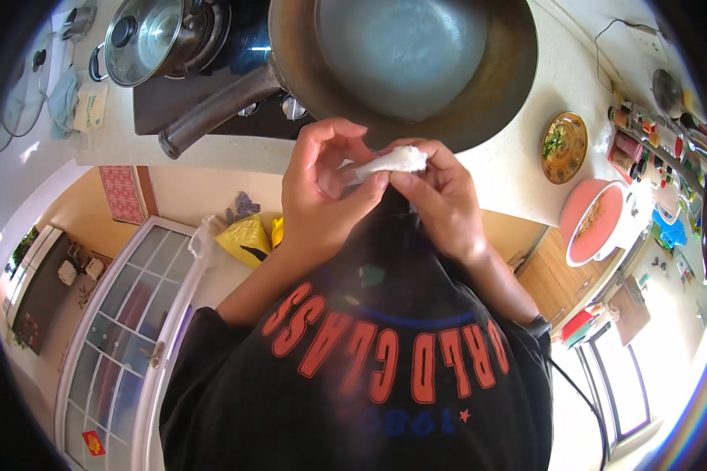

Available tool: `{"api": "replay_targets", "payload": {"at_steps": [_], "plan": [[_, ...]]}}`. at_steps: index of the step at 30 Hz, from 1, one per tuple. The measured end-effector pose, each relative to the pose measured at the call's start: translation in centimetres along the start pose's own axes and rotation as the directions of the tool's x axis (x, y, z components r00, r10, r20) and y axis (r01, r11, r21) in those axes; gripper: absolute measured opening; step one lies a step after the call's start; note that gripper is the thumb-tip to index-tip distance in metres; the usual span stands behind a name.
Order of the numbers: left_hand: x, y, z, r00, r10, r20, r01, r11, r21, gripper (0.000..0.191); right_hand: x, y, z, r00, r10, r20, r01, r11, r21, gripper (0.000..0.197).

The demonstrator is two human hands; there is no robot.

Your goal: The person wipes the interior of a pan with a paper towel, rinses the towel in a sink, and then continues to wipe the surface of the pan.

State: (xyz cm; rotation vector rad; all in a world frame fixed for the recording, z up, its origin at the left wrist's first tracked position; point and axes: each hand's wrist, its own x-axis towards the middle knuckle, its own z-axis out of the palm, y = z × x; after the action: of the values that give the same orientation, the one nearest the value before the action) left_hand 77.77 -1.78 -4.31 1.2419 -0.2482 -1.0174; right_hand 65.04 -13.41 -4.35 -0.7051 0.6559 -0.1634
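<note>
Between my two hands, just in front of my chest, is a crumpled piece of white tissue or thin plastic [393, 164]; which of the two I cannot tell. My left hand [324, 176] pinches its lower end between thumb and fingers. The other end is gripped by the thumb and fingers of my right hand [440, 188]. Beyond the hands a large wok [512, 70] sits over the gas hob [171, 106], with what looks like water in its bottom. Its long handle [218, 109] points toward the lower left.
A pot with a glass lid [147, 38] stands on the hob at upper left. On the counter at right are a brown plate [572, 147] with chopped greens and a pink bowl [574, 203] holding food. A blue cloth [63, 103] lies far left; a glazed door [129, 318] is lower left.
</note>
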Motion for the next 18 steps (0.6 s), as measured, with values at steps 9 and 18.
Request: {"api": "replay_targets", "payload": {"at_steps": [9,18], "plan": [[1.3,-2.7,-5.0,0.863,-0.419,-0.284,0.358,0.902,-0.242,0.038,15.4,-6.3,-2.7,0.846,-0.514,-0.142,0.263,0.633,-0.728,0.020],[7.6,0.2,-7.5,0.857,0.056,-0.513,-0.382,0.736,-0.559,0.032,28.1,-5.9,-1.4,0.254,-0.951,-0.175,0.353,0.259,-0.899,0.007]]}}
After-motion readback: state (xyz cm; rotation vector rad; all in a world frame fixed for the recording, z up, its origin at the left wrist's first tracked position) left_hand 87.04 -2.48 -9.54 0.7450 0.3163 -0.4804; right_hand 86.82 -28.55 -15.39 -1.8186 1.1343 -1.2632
